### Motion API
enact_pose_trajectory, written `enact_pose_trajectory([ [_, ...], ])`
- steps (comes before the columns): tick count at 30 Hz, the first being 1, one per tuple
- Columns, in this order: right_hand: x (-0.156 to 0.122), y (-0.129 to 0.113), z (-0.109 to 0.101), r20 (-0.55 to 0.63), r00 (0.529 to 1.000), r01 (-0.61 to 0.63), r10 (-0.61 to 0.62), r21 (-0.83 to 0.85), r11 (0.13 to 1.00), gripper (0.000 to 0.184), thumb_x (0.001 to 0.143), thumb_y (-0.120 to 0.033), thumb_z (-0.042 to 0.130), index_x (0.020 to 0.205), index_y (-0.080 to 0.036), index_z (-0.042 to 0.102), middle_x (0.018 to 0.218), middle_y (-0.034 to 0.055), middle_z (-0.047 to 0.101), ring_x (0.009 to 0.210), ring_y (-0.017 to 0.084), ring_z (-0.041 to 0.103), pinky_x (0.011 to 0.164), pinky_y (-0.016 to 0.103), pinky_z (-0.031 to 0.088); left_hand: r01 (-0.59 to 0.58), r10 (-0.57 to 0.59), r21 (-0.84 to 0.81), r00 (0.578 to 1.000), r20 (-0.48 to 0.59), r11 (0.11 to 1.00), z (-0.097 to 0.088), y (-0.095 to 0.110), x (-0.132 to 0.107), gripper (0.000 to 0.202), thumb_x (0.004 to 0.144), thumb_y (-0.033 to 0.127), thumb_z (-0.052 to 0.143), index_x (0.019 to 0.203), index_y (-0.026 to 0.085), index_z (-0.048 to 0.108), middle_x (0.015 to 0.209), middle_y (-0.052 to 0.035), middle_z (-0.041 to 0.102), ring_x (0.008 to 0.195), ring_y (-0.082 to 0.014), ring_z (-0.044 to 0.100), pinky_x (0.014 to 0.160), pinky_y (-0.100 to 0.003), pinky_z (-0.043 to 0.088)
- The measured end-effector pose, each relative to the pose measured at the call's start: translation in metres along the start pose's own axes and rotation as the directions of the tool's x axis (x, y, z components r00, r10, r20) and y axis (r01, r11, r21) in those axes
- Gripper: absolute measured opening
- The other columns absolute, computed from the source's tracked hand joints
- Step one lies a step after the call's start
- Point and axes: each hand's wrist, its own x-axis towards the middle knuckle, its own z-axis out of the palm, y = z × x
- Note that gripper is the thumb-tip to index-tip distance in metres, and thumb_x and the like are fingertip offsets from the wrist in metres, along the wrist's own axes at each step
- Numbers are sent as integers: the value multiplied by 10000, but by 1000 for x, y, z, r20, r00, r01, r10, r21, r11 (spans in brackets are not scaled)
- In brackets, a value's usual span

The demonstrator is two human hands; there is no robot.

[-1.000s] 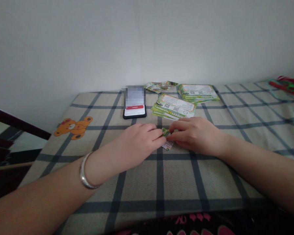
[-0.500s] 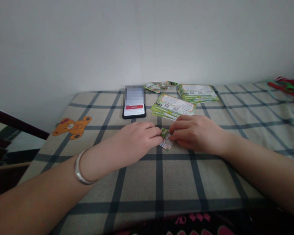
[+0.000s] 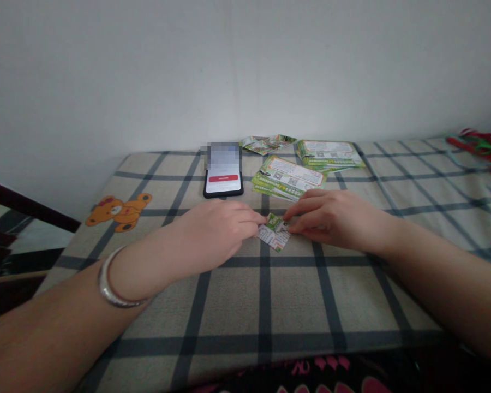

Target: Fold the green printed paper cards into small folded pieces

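A small folded piece of printed paper (image 3: 274,238), green and white and roughly diamond-shaped, lies on the checked cloth between my hands. The fingertips of my left hand (image 3: 225,232), closed together, hold its left corner. At the opposite corner, my right hand (image 3: 333,221) pinches the paper with its bent fingers. Both thumbs are mostly hidden. Just beyond my right hand lies a fanned stack of green-and-white flyers (image 3: 290,177).
A phone (image 3: 223,185) with its screen lit lies behind my left hand. Folded paper pieces (image 3: 268,144) and another flyer stack (image 3: 331,153) are near the wall. Red and green strips (image 3: 483,147) lie far right. A bear picture (image 3: 120,212) is on the tablecloth (image 3: 229,305) at left.
My left hand has shifted left and the fingers of both hands have drawn slightly apart. More of the folded paper shows between them now.
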Motion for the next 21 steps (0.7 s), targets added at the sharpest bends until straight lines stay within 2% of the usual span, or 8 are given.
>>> enact_pose_trajectory([
  [5,-2,2,0,10,999,-33,32,53,998,167,867,-180,612,945,-263,735,1131,-7,706,996,173,622,853,321,482,42,-41,-116,999,8,992,0,-3,1,295,824,74,484,992,193,694,1229,-23,664,1143,-200,589,1008,-378,468],
  [10,-2,2,5,-40,999,-21,24,75,997,144,837,-174,626,916,-237,729,1107,16,707,969,177,626,851,332,485,56,-68,-211,996,-52,976,1,-5,5,237,805,75,502,881,190,696,1197,-40,679,1112,-198,605,993,-378,476],
  [15,3,-1,9,-84,994,-52,62,121,991,87,840,-190,600,872,-197,680,1033,37,706,914,162,635,826,309,489,89,-106,-186,991,-85,978,8,3,8,132,799,110,525,828,148,648,1184,-94,665,1115,-229,588,994,-406,472],
  [18,6,-3,11,-90,992,-79,84,62,995,88,859,-261,608,864,-188,656,976,50,691,902,181,620,809,326,486,127,-142,-137,984,-104,982,13,7,9,98,825,157,539,860,134,628,1157,-111,661,1102,-256,580,982,-440,474],
  [21,8,-5,15,-119,987,-104,105,13,994,145,880,-308,600,930,-183,655,949,54,678,901,194,611,802,339,485,127,-143,-121,980,-139,985,16,8,10,112,862,175,524,900,126,617,1094,-108,668,1060,-247,590,953,-423,491],
])
